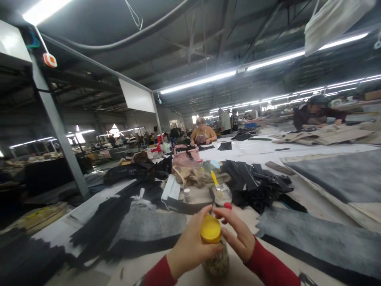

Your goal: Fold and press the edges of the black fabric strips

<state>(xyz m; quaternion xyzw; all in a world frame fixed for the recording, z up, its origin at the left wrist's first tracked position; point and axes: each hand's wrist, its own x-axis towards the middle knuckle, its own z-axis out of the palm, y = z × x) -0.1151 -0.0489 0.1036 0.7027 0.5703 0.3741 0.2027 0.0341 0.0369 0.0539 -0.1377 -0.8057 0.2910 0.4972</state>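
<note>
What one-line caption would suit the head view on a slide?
Left hand grips a jar, right hand at its yellow lid, amid dark cloth.

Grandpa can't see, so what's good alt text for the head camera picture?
Left hand holding a yellow-lidded jar, right hand beside its lid, at a worktable strewn with dark fabric pieces; yellow-handled brush beyond.

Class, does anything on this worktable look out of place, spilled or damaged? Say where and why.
A pale face mask lies beyond the left hand, which holds a yellow-lidded jar. Loose among cloth pieces, the mask seems stray, being something to wear, not cut fabric. No spill or damage is evident.
</note>
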